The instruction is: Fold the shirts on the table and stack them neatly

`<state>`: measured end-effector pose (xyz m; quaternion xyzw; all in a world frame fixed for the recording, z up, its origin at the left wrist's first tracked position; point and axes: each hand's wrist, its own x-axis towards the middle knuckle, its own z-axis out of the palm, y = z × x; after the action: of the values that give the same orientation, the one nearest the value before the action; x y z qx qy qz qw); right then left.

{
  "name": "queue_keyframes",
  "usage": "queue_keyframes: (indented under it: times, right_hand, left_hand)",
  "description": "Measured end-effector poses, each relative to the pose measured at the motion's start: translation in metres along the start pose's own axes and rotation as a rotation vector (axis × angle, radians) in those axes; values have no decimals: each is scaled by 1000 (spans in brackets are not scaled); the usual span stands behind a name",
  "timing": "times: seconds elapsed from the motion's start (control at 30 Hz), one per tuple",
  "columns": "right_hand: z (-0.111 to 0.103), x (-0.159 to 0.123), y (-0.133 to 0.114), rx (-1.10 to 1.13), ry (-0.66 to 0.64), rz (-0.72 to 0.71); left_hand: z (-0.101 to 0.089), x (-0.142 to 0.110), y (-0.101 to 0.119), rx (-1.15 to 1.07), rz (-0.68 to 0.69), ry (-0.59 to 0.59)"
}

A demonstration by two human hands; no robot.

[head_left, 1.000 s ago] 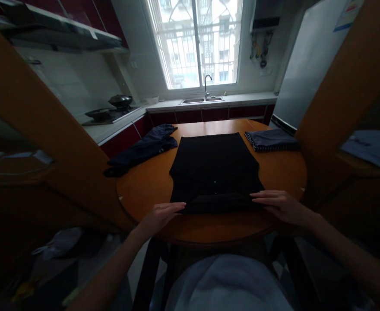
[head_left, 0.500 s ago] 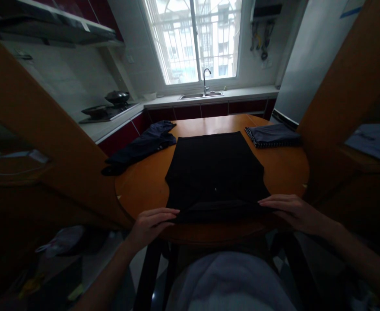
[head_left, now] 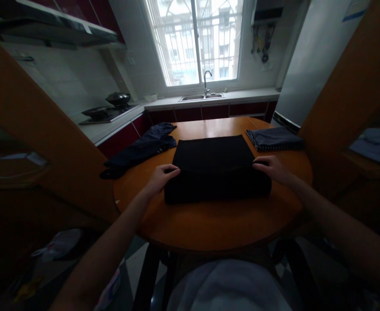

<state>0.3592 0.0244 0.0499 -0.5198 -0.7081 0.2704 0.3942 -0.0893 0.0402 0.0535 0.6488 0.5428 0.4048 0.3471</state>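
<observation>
A black garment, which looks like a shirt (head_left: 214,157), lies on the round wooden table (head_left: 209,229) with its near part folded over toward the window. My left hand (head_left: 164,176) pinches the left end of the folded-over edge between thumb and fingers. On the right side my right hand (head_left: 272,166) grips the other end of that edge in the same way. The cloth between the hands is stretched fairly straight, and its fold forms the near border on the tabletop.
Rumpled dark blue clothing (head_left: 141,147) lies at the table's left edge, partly hanging over. A folded grey garment (head_left: 276,138) rests at the back right. Behind stand a counter with a sink (head_left: 201,97) and a stove with pans (head_left: 118,99). Wooden panels (head_left: 334,86) flank the table.
Both hands have moved forward from the table's near edge, carrying the near edge of the black shirt up and over. The shirt now covers less of the table, and both hands have closed into pinches.
</observation>
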Motion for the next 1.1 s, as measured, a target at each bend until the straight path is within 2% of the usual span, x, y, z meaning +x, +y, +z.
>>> queue_keyframes:
  times: [0.17,0.27,0.33,0.43,0.63,0.8,0.97,1.1]
  right_hand:
    - [28,68,30,137,-33,398]
    - [40,91,45,116,-48,499]
    - [44,100,54,74,-50,490]
    - [47,110,64,-2,-39,408]
    - [46,116,74,-120,30,277]
    - [48,115,78,-182,83,227]
    - [61,114,81,-391,142,236]
    - [60,112,78,-488,93,231]
  left_hand:
    - [15,70,-28,-136,-316,-71]
    - [22,94,-41,-126,-405,-58]
    - [26,103,-44,-65,-377,-10]
    - [30,109,-46,44,-254,64]
    - [30,116,-51,130,-112,58]
    - [31,117,-57,180,-5,120]
    - [33,121,-67,289,44,122]
    - [29,123,-64,426,87,52]
